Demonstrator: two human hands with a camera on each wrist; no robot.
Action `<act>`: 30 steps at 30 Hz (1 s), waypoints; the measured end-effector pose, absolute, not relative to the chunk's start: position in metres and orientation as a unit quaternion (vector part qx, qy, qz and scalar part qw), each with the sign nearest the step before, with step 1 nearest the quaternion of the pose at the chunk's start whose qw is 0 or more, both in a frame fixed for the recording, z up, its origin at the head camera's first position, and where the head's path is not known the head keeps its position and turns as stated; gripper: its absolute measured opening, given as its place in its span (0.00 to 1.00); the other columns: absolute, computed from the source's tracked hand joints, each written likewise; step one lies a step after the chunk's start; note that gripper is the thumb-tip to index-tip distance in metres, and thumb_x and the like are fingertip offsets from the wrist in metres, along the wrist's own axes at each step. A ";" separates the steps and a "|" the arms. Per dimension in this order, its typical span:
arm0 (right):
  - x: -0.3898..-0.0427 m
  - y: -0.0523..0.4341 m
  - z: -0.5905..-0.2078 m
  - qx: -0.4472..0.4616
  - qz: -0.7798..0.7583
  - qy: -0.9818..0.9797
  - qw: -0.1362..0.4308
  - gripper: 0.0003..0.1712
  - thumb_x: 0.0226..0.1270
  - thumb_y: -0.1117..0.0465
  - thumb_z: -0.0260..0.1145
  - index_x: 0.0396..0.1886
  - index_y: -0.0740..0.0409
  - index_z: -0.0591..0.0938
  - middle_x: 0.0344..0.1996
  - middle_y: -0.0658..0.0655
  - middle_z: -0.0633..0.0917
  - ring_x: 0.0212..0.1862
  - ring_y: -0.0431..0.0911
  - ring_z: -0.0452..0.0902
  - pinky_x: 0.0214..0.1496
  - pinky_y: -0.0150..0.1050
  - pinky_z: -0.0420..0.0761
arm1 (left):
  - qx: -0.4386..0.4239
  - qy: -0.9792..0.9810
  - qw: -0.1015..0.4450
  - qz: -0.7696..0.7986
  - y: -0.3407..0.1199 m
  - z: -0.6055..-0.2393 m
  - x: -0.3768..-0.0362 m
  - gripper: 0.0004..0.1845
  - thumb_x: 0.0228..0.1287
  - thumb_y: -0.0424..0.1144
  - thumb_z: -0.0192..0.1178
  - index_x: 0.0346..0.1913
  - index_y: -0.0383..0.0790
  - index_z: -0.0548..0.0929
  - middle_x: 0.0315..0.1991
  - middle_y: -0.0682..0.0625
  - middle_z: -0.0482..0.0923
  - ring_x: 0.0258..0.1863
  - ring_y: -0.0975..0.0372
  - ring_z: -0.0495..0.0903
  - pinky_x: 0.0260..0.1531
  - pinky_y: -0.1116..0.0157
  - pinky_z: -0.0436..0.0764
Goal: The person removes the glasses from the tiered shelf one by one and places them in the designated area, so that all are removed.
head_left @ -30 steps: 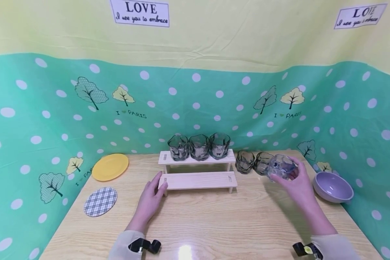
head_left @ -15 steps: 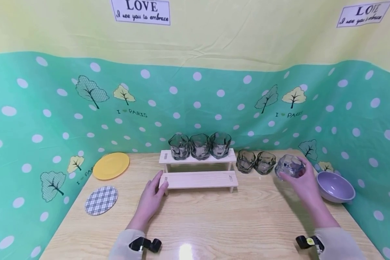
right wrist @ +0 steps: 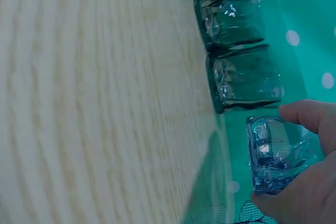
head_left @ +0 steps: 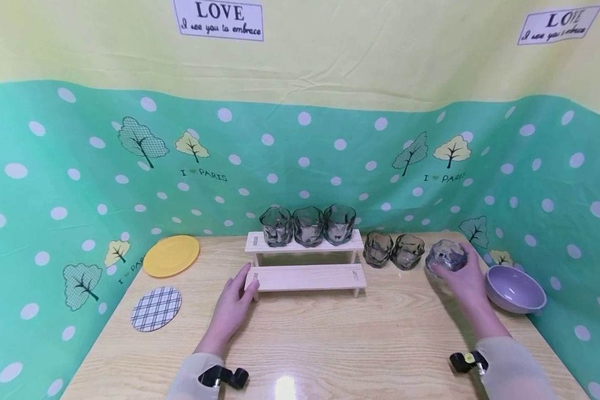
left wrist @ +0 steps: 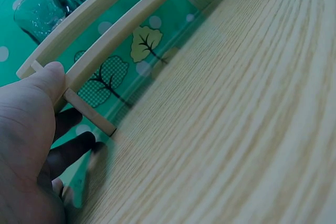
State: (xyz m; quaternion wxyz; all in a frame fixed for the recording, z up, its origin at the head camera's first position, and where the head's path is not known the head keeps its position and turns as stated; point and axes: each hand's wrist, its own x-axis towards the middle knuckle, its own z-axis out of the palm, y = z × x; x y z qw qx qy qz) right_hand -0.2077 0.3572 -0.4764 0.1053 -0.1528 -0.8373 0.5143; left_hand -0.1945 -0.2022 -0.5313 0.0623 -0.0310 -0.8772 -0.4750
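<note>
Now right hand (head_left: 464, 276) grips bluish faceted glass tumbler (head_left: 445, 256) beside two grey tumblers (head_left: 393, 250); left hand (head_left: 232, 304), fingers relaxed, touches pale wooden two-step rack (head_left: 305, 276).

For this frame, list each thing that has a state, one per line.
bluish glass: upright on the table, gripped by the right hand.
two loose glasses: upright on the table, side by side.
three shelf glasses: upright on the rack's upper step.
wooden rack: lower step bare, left hand touching its left end.
purple bowl: upright, empty.
</note>
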 end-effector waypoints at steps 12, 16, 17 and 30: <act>-0.230 0.359 -0.483 -0.179 0.515 -0.833 0.098 0.67 0.72 0.58 0.79 0.93 0.51 0.41 0.85 0.78 0.54 0.81 0.78 0.56 0.82 0.73 0.61 | -0.027 -0.877 0.063 -0.476 -0.204 -0.531 -0.193 0.38 0.87 0.59 0.55 0.88 0.43 0.64 0.83 0.39 0.66 0.85 0.30 0.48 0.86 0.37 0.46; -0.237 0.358 -0.487 -0.171 0.529 -0.825 0.102 0.66 0.72 0.61 0.79 0.93 0.54 0.42 0.85 0.77 0.54 0.82 0.77 0.56 0.84 0.70 0.60 | -0.025 -0.878 0.057 -0.475 -0.204 -0.531 -0.195 0.38 0.87 0.59 0.55 0.88 0.45 0.63 0.84 0.41 0.66 0.86 0.32 0.47 0.87 0.39 0.45; -0.239 0.358 -0.488 -0.169 0.531 -0.824 0.103 0.66 0.72 0.62 0.79 0.92 0.55 0.42 0.86 0.77 0.54 0.82 0.76 0.55 0.85 0.70 0.60 | -0.025 -0.878 0.057 -0.474 -0.204 -0.531 -0.195 0.38 0.87 0.60 0.55 0.88 0.46 0.63 0.84 0.41 0.65 0.86 0.32 0.47 0.87 0.39 0.45; -0.247 0.355 -0.501 -0.167 0.554 -0.809 0.103 0.64 0.75 0.64 0.76 0.92 0.57 0.40 0.86 0.77 0.53 0.84 0.74 0.52 0.87 0.66 0.57 | -0.031 -0.878 0.057 -0.474 -0.204 -0.533 -0.196 0.38 0.87 0.60 0.54 0.88 0.45 0.63 0.84 0.42 0.66 0.86 0.33 0.49 0.87 0.39 0.45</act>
